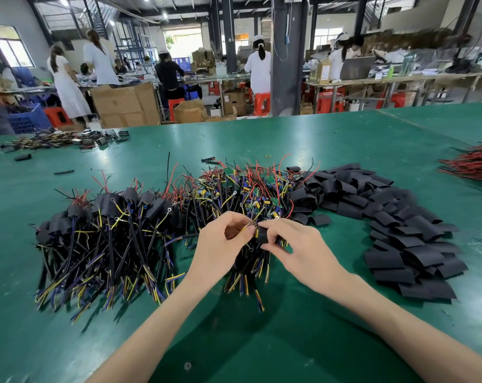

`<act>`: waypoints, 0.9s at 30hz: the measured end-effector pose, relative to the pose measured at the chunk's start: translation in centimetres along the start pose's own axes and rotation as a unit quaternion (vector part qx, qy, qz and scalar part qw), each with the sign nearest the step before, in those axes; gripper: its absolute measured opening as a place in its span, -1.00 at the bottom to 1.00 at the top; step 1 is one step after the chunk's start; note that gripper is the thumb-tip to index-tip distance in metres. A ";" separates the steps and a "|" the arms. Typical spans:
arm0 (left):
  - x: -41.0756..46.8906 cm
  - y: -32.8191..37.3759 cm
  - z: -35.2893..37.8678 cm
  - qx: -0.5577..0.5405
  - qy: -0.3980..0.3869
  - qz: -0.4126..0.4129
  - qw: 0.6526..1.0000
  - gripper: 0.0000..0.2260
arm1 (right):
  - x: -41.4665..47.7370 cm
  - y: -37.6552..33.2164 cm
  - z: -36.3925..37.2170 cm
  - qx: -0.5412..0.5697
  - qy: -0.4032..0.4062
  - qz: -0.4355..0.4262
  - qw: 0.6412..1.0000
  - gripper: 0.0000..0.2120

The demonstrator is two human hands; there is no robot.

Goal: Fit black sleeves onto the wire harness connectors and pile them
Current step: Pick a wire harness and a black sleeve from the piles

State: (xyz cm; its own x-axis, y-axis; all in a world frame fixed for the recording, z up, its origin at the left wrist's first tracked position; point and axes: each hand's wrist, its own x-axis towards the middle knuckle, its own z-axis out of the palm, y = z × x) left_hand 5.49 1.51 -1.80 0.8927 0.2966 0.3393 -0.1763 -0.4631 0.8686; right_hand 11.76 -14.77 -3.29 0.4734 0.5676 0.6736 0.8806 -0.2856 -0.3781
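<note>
The green desk (289,139) carries loose black sleeves (400,233) at right, sleeved wire bundles (101,239) at left, bare bundles (242,189) between. Above the middle heap the left hand (220,244) pinches thin wire ends (246,226); the right hand (298,247) has its fingers (275,225) curled around one black sleeve (262,234) beside them.

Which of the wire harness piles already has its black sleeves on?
The left pile: black sleeves cap its upper ends, whereas the middle pile shows bare green boards and red wires.
</note>
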 end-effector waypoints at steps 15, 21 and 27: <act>-0.2 0.4 -0.4 0.039 -0.037 0.028 0.998 -0.92 | 0.0 -0.1 -0.3 0.007 -0.018 0.006 1.000 -0.77; -0.2 0.7 -0.6 0.091 -0.050 0.042 0.994 -0.95 | 0.0 0.0 -0.1 0.016 -0.016 0.001 1.000 -0.79; 1.2 1.6 -4.3 0.147 0.231 0.153 0.950 -0.96 | 0.8 0.4 -1.2 -0.028 0.073 0.041 0.996 -0.79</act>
State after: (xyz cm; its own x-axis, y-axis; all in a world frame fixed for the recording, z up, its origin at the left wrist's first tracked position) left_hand 4.51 4.74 1.61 0.5299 0.4132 0.7405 -0.2136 -0.7801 0.5881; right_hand 12.49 -15.38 -2.13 0.5384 0.4239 0.7283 0.8368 -0.3712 -0.4025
